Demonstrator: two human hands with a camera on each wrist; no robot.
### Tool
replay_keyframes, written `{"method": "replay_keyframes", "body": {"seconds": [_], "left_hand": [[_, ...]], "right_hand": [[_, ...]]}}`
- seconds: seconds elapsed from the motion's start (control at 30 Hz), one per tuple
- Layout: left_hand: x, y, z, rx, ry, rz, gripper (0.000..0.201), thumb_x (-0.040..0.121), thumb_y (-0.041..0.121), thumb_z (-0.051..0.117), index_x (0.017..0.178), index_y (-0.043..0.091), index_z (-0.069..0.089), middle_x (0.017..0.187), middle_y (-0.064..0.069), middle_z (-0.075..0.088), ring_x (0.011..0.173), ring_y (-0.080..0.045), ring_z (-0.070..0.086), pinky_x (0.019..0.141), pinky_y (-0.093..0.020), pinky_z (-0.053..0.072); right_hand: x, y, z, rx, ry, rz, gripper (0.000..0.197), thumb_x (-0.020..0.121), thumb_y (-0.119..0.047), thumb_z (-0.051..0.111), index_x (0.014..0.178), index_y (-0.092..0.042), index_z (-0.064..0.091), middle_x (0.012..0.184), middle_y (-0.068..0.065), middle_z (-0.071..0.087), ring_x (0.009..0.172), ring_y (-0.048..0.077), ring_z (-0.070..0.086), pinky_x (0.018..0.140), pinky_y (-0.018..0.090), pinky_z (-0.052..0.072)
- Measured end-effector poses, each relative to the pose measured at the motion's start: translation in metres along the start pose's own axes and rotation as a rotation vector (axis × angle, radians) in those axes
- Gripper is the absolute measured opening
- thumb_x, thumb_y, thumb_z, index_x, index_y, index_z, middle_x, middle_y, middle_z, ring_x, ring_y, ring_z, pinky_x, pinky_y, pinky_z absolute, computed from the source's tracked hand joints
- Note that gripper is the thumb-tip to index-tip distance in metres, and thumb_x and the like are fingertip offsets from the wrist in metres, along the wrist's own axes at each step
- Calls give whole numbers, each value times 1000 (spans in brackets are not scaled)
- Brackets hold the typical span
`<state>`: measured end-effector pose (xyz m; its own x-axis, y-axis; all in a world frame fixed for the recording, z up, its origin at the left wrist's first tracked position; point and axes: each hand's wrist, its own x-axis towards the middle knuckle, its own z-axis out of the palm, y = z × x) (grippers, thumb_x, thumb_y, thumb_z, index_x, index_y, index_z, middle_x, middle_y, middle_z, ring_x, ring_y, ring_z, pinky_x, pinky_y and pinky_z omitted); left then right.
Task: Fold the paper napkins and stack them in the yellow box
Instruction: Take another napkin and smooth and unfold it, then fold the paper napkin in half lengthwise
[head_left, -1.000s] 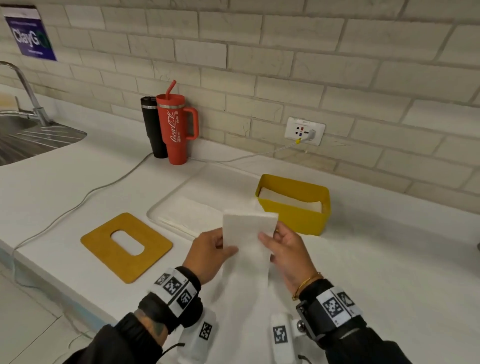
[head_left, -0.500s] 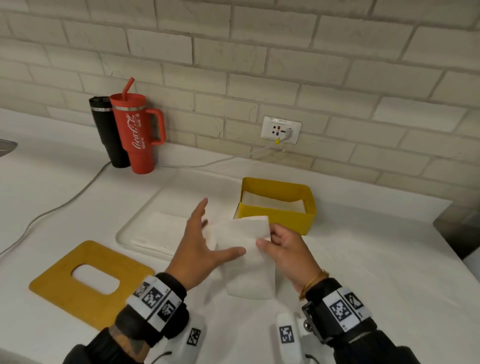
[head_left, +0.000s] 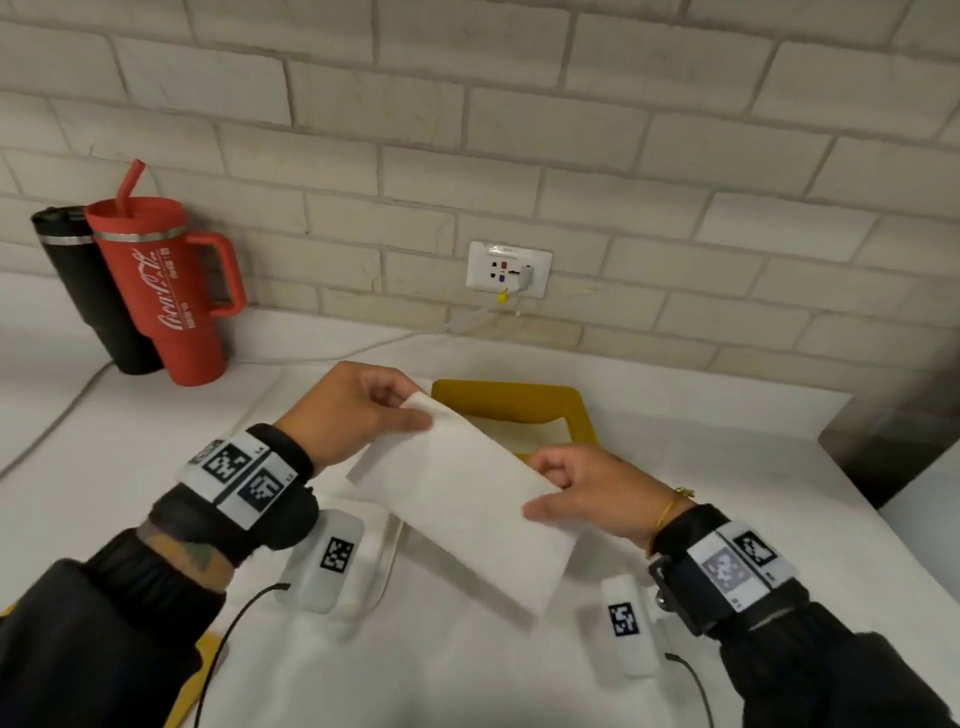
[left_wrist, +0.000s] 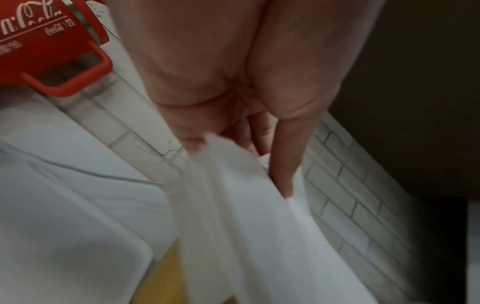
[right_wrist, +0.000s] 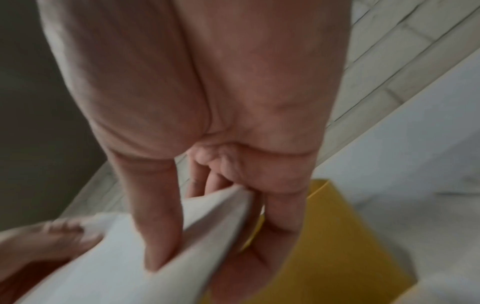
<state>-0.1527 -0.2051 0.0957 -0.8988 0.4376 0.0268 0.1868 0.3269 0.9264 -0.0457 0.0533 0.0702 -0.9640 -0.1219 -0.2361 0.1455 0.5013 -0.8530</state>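
A folded white paper napkin hangs in the air between both hands, just in front of the yellow box. My left hand pinches its far corner, thumb on top; the left wrist view shows the fingers pressed into the napkin. My right hand pinches the napkin's right edge; in the right wrist view the napkin sits between thumb and fingers above the yellow box. White napkins lie inside the box, partly hidden by the held one.
A red tumbler with a straw and a black tumbler stand at the back left against the brick wall. A wall socket has a cable running along the counter. A white tray lies under my hands.
The napkin was lifted off the counter and is now held slanted in the air by both hands. The left hand went from spread flat to pinching. The head view moved closer to the box.
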Motion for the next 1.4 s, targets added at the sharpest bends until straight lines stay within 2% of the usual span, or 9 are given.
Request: {"method": "replay_keyframes", "body": {"seconds": [0.17,0.4,0.53,0.6,0.67,0.83,1.03,1.23,1.4], "left_hand": [[51,-8,4,38,97,-54,17,84,3,80,90,18,73,73,0,68,72,-19,65,70,-27,58],[110,-7,35,369,69,-4,22,89,15,75,109,22,71,98,-3,67,82,-18,63,79,-25,48],[124,-9,31,362,83,19,10,90,12,72,89,22,72,99,6,69,69,-13,69,58,-9,44],[125,-13,30,248,49,-3,12,91,2,70,88,13,71,101,0,70,61,-15,74,53,-13,51],[121,-17,30,157,-5,-28,10,89,-5,70,90,5,71,104,-6,71,63,-14,75,57,-17,57],[117,-29,29,491,-115,97,21,83,6,76,79,25,72,88,4,72,81,-11,65,72,-20,49],[112,-29,34,724,-167,168,19,90,6,65,98,20,74,102,-1,66,91,-14,54,74,-22,38],[112,-24,40,1111,-325,181,23,99,19,53,113,30,68,102,4,45,91,-18,40,81,-23,24],[115,-14,48,1408,-549,215,27,96,22,52,112,35,69,95,11,55,98,-13,42,102,-37,31]], "right_hand": [[32,5,-65,167,317,72,18,91,7,65,96,-10,67,86,9,70,80,21,68,74,32,61],[85,11,-98,-433,470,130,9,90,-14,69,98,-19,67,94,2,68,76,10,61,59,10,40],[89,15,-101,-172,575,47,10,87,4,64,86,-7,65,82,17,73,59,14,73,63,27,59],[88,20,-101,-25,562,46,12,82,5,73,85,-5,66,81,15,75,71,24,76,77,39,62],[87,30,-100,-90,547,51,16,77,-4,83,82,-11,69,84,3,78,81,19,76,82,34,59],[83,42,-91,-304,427,22,25,83,-1,70,78,-26,67,98,-13,75,95,3,70,88,20,52],[81,47,-86,-420,328,-8,31,84,0,65,77,-31,63,107,-8,72,97,10,69,90,29,57],[86,30,-78,-851,76,66,13,91,-9,55,100,-13,64,105,6,65,91,25,61,83,34,54],[92,21,-68,-1037,-100,148,24,93,-8,47,77,-26,53,106,4,50,96,24,57,79,29,47]]}}
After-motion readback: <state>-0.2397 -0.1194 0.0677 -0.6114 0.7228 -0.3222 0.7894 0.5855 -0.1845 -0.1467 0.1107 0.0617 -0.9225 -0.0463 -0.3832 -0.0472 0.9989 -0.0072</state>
